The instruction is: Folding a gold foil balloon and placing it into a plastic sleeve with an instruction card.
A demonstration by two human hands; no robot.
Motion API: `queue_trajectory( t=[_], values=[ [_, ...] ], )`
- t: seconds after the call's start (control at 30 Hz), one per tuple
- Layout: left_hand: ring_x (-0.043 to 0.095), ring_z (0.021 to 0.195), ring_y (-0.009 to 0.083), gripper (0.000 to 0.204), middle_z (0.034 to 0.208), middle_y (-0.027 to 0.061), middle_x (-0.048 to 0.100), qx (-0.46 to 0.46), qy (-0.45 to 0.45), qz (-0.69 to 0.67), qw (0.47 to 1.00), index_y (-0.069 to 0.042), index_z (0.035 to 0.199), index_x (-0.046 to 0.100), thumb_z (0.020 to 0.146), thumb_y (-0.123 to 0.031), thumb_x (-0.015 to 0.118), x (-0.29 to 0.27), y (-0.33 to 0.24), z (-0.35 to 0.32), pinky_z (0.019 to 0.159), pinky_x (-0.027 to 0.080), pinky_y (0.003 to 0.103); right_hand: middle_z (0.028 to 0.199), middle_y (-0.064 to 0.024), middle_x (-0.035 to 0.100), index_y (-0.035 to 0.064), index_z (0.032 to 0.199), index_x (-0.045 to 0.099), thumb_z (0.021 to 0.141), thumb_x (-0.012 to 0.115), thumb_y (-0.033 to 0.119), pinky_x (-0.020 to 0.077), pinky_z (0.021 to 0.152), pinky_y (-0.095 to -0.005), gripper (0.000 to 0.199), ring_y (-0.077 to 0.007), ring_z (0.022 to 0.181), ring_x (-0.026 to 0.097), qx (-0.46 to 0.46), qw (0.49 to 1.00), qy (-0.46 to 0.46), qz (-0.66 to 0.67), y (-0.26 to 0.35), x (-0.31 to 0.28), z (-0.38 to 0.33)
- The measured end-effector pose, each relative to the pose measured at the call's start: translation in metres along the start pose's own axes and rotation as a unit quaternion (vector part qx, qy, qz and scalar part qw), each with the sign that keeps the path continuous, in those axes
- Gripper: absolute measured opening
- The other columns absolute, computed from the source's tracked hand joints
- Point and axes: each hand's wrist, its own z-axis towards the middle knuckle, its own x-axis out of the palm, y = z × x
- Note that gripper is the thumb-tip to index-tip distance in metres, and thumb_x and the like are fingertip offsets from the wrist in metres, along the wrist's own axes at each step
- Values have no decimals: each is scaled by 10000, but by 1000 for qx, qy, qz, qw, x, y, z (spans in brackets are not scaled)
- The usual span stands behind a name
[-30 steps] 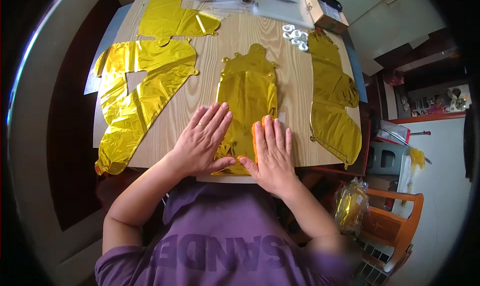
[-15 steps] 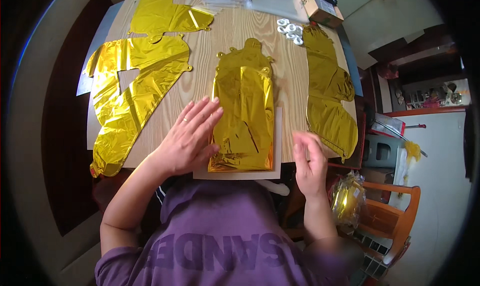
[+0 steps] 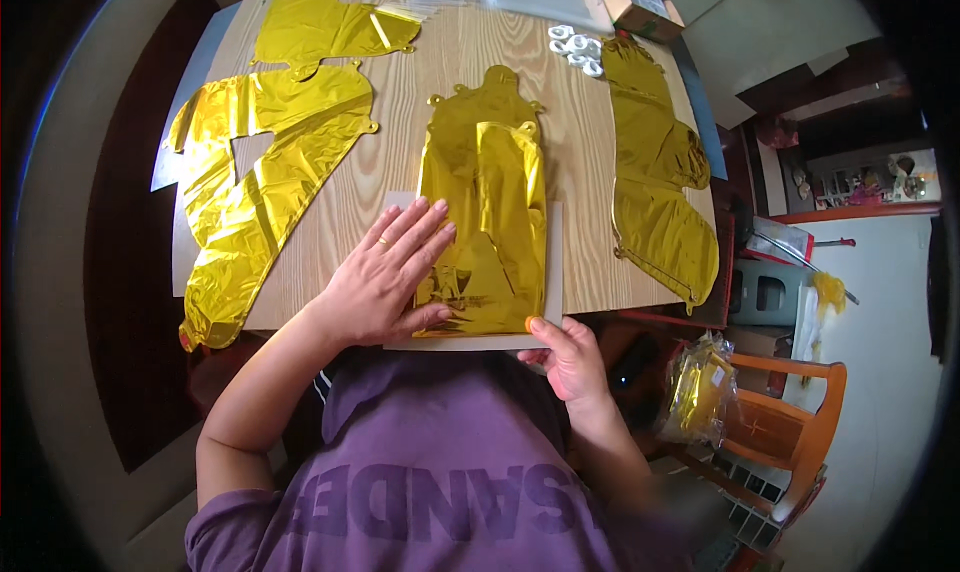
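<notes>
A folded gold foil balloon (image 3: 490,222) lies flat over a pale cardboard sheet (image 3: 556,262) at the table's near edge. My left hand (image 3: 385,277) rests on the foil's lower left side, fingers stretched and held close together. At the near right corner, my right hand (image 3: 572,360) has its thumb on the foil and its fingers curled below the sheet's edge, pinching both. The balloon's upper end, with small tabs, extends beyond the sheet onto the wood.
More flat gold foil balloons lie at the left (image 3: 290,162), far left (image 3: 310,22) and right (image 3: 650,162). White ribbon rolls (image 3: 577,50), a cardboard box (image 3: 635,7) and clear plastic bags (image 3: 440,17) sit at the back. A wooden chair (image 3: 790,432) stands right, beside bagged foil (image 3: 700,387).
My right hand has moved left and inward to grip the near right corner. My left hand has settled onto the foil. The upper foil layer's edge now looks creased and narrower.
</notes>
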Motion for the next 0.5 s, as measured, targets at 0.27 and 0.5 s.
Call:
queue_trajectory(
  t=[0.27, 0.5],
  values=[
    [642, 1091, 274, 340, 1220, 186, 618, -123, -245, -263, 925, 35, 1259, 603, 926, -14, 650, 4, -17, -50, 917, 527, 350, 970, -33, 717, 39, 1057, 702, 966, 706, 175, 609, 649, -294, 163, -111, 813, 684, -14, 1000, -16, -18, 4, -2, -8],
    [648, 882, 136, 294, 980, 68, 684, -433, -17, -605, 668, 31, 1136, 636, 976, -211, 685, 23, -57, -115, 798, 531, 294, 967, -30, 720, 64, 1088, 695, 972, 680, 146, 596, 641, -287, 142, -105, 818, 681, -21, 998, 52, -25, 4, -12, -19]
  ],
)
